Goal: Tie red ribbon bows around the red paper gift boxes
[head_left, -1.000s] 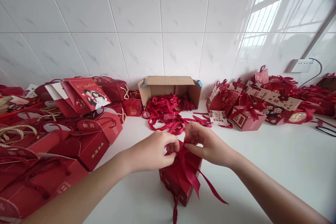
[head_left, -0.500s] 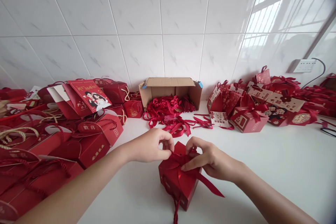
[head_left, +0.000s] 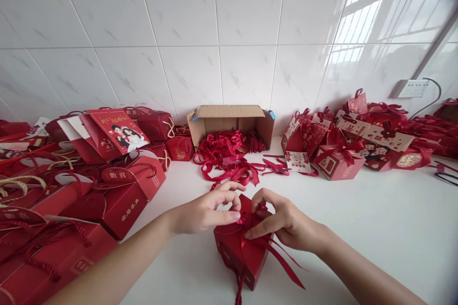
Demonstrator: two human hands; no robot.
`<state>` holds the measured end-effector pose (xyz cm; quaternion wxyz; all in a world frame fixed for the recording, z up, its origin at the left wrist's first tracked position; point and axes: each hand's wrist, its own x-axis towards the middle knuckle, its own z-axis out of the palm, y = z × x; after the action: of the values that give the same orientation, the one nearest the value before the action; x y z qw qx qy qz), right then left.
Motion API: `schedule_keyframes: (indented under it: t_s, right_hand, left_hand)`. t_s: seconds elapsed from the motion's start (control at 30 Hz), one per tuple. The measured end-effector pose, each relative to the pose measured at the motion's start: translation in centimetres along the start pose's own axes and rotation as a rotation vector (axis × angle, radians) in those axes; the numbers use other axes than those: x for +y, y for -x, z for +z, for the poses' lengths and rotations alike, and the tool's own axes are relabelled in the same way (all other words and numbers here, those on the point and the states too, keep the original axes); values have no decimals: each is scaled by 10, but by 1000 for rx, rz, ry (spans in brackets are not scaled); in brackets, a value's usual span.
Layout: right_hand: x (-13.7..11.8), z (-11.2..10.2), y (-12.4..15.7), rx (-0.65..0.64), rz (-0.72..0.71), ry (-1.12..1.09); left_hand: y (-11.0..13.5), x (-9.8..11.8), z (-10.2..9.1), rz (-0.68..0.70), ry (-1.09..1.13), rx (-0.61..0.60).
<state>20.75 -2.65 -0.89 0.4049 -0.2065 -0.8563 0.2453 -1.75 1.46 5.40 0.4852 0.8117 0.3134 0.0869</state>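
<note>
Left hand (head_left: 211, 209): reaches in from lower left of frame, palm down, wrist nearly level. Thumb and index bend toward each other above the box top, the other fingers half-curled above. Tips overlap red material; cannot tell whether they grip it.

Right hand (head_left: 286, 217): enters from lower right, wrist bent inward, knuckles up. Fingers curled, thumb extended to the box top, gripping the ribbon (head_left: 284, 262) at its crossing.

Red box (head_left: 241, 257): one, lower centre of frame, upright on the table (head_left: 361, 228), between both hands. Two ribbon tails trail to its right; one twisted cord (head_left: 239, 288) hangs down its near side.

Counts, surroundings:
- Cardboard box (head_left: 231, 112): one, centre, open side facing the viewer, loose ribbons (head_left: 222, 145) inside and spilling out in front.
- Red boxes (head_left: 123, 205) at left: at least five, overlapping.
- Picture bag (head_left: 118, 133): one, upper part of that pile, tilted, printed with a couple.
- Pink box (head_left: 339, 164): one, right of centre, bow on top.
- White card (head_left: 298, 162): one, just left of the pink box.
- Wall socket (head_left: 411, 88): one, right edge.
</note>
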Motion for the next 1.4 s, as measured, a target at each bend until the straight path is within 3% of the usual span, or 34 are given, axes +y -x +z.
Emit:
schedule_keyframes:
  t_s: [0.13,0.3,0.57,0.8,1.0,1.2,1.4]
  right_hand:
    - [0,1,0,6,15,-5]
    - [-2,0,0,-7,24,-21]
    - [0,1,2,23,15,-16]
    - [-1,-1,2,-5,53,-25]
    - [-1,1,2,9,41,-5]
    - [1,3,1,43,-10,-52]
    - [5,4,3,68,-34,-108]
  left_hand:
    - [-5,-13,5,36,196,40]
    - [-5,-15,7,9,56,54]
    - [-2,-11,2,66,75,53]
    - [4,-13,-6,24,-60,49]
    - [0,-10,10,8,-161,226]
    - [0,-2,26,13,63,291]
    - [-11,-4,43,115,27,459]
